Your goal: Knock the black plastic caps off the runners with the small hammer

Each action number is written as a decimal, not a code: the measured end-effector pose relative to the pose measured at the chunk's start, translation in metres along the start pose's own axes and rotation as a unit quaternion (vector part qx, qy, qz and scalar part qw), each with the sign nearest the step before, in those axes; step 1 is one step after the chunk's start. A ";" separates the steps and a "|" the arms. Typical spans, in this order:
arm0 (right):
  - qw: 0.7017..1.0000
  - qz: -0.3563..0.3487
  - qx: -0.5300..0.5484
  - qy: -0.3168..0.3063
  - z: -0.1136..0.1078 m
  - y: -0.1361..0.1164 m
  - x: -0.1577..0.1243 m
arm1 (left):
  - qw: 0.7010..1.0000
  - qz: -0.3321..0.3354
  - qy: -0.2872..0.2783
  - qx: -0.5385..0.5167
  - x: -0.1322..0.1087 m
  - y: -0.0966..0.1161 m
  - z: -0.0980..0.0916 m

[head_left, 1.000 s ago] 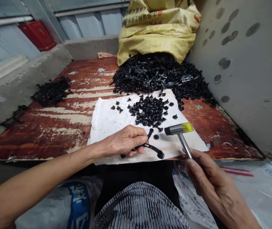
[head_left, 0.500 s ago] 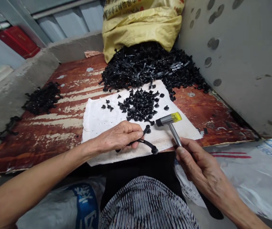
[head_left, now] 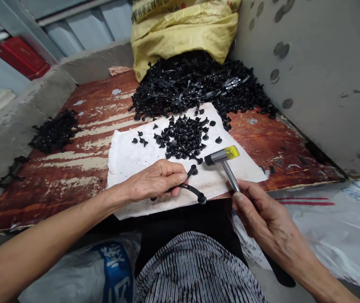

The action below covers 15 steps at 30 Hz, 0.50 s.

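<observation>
My left hand [head_left: 164,179] is closed on a black plastic bracket [head_left: 190,188], with two arms sticking out to the right, each ending in a round knob. Part of the bracket is hidden by my fingers. In my right hand [head_left: 258,210] is a mallet [head_left: 219,156] with a metal head, one black face and one yellow face. The mallet head is held just right of the bracket, apart from it. Under both lies a white cloth [head_left: 135,166], and a heap of small black round-headed plugs [head_left: 184,136] rests on it.
A large pile of black brackets [head_left: 180,92] spills from a yellow sack [head_left: 182,33] at the back. Another small pile of black parts [head_left: 55,130] sits on the left of the worn red board [head_left: 94,109]. A grey wall [head_left: 325,84] rises on the right.
The view has shifted slightly. Both hands keep their grips, and the bracket and mallet stay in almost the same place.
</observation>
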State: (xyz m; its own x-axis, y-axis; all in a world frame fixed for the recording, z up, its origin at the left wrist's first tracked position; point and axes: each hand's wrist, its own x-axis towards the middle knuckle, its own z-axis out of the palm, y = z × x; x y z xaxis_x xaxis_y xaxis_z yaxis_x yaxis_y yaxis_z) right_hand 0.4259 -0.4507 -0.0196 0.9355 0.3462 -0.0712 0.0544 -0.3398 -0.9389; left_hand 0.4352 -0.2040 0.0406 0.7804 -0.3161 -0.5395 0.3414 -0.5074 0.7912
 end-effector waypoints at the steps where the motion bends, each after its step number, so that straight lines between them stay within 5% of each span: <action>1: 1.000 0.000 -0.001 0.001 0.000 0.000 0.000 | 1.000 -0.001 0.000 0.008 0.000 0.000 0.000; 9: 1.000 -0.001 -0.012 -0.002 -0.001 0.001 0.002 | 0.990 0.053 -0.001 0.130 0.003 0.008 -0.012; 15: 0.999 -0.003 -0.044 0.003 -0.002 -0.002 0.001 | 0.993 0.048 -0.036 0.103 0.004 0.009 -0.017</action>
State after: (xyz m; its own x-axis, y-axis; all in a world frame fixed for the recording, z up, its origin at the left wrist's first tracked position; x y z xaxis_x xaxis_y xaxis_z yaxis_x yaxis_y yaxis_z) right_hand 0.4278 -0.4508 -0.0169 0.9368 0.3440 -0.0637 0.0904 -0.4139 -0.9058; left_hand 0.4505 -0.1967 0.0503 0.7621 -0.4241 -0.4893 0.1470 -0.6227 0.7686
